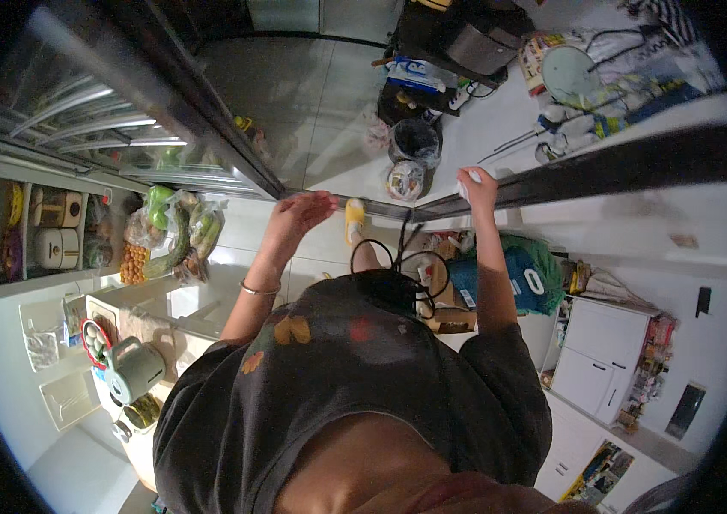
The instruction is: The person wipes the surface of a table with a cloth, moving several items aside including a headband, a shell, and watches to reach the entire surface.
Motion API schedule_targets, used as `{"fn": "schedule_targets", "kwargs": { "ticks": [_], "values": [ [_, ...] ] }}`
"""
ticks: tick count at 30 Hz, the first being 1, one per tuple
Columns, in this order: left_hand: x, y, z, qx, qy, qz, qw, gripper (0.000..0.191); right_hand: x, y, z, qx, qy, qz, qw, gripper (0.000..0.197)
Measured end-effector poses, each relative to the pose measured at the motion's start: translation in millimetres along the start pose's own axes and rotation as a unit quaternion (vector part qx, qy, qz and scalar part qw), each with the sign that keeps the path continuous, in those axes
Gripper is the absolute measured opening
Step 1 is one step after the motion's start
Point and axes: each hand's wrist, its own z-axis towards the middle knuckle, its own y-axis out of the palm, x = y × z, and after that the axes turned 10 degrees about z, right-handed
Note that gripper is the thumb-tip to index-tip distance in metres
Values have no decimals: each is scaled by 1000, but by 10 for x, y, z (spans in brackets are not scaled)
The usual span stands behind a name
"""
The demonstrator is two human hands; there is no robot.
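Observation:
My left hand point(304, 213), with a bangle on its wrist, is stretched out beside the end of a dark-framed glass sliding door point(209, 122). Its fingers are extended, and I see nothing in them. My right hand point(483, 191) is closed around a small white wad point(465, 185), perhaps tissue or cloth. That hand is by a dark door frame point(569, 173) on the right; whether it touches the frame I cannot tell. Between my hands, a foot in a yellow slipper point(354, 215) is near the floor track point(383, 209).
Beyond the track stand a lined trash bin point(416, 142) and a filled clear bag point(405, 180). Bagged vegetables point(177, 231) hang or lie by shelves at left. A pale green kettle point(135, 369) stands on a table. Cardboard boxes point(456, 319) and a blue bag point(508, 286) are at right.

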Motion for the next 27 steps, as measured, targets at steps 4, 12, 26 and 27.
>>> {"fn": "schedule_targets", "kwargs": {
  "ticks": [4, 12, 26, 27],
  "values": [
    [207, -171, 496, 100, 3, -3, 995, 29, 780, 578, 1043, -9, 132, 156, 979, 12],
    [365, -208, 1692, 112, -16, -91, 989, 32, 2763, 762, 2573, -64, 68, -157, 983, 8],
    [104, -103, 2344, 93, -90, 134, 982, 27, 3055, 1100, 2706, -270, -96, -520, 804, 15],
    [-139, -230, 2328, 83, -120, 166, 975, 26, 2964, 1208, 2632, -307, -26, -553, 774, 17]
  ]
}}
